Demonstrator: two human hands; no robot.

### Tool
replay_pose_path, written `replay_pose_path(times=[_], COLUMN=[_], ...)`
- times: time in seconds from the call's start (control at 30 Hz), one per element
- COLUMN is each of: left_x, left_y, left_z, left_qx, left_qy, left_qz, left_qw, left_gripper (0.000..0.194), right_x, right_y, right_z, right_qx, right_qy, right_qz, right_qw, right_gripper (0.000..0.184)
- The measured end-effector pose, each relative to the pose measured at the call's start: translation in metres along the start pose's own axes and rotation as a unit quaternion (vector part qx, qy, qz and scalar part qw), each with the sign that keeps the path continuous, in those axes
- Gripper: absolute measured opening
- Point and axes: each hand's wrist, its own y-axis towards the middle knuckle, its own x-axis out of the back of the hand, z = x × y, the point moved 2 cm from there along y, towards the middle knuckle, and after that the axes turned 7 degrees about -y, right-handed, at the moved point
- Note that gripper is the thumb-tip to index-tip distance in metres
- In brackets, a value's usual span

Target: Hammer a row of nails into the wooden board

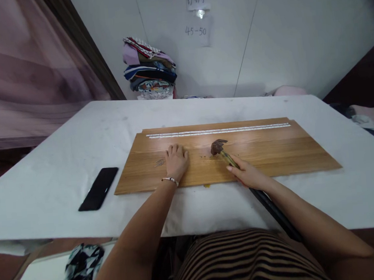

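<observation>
A wooden board (272,150) lies flat in front of me. My left hand (177,160) rests palm down on its left half, fingers laid on the wood and holding nothing. Just left of those fingers is a small pile of nails (159,163). My right hand (246,173) grips a claw hammer (219,147) partway up its handle. The hammer's rusty head is over the middle of the board, and its black grip reaches back toward my body. Small dark marks, perhaps nails, dot the wood beside the head; the head partly hides them.
A white-covered table (107,120) carries the board. Two white measuring strips (218,131) run along the board's far part. A black phone (99,188) lies to the left. Folded clothes (150,67) are stacked by the wall, and a pink curtain (32,70) hangs at left.
</observation>
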Motion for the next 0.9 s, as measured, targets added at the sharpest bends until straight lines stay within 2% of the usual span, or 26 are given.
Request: replay_pose_path(times=[0.3, 0.63, 0.8, 0.9], left_x=[-0.002, -0.002, 0.004, 0.012], left_y=[0.000, 0.001, 0.003, 0.002], left_z=[0.002, 0.001, 0.008, 0.000], left_qx=[0.001, 0.005, 0.018, 0.020], left_qy=[-0.009, -0.037, -0.127, -0.227], left_qz=[-0.002, -0.004, -0.014, -0.025], left_qw=[1.000, 0.999, 0.992, 0.973], left_gripper=[0.036, 0.032, 0.031, 0.031], right_x=[-0.002, -0.004, -0.001, 0.003], right_y=[0.002, 0.002, 0.003, 0.011], right_z=[-0.002, -0.004, -0.001, 0.004], right_qx=[0.047, 0.020, -0.034, -0.055], right_qy=[-0.003, 0.038, 0.119, 0.174], right_qz=[-0.035, -0.022, -0.002, -0.011], right_qw=[0.998, 0.999, 0.992, 0.983], right_gripper=[0.055, 0.057, 0.064, 0.066])
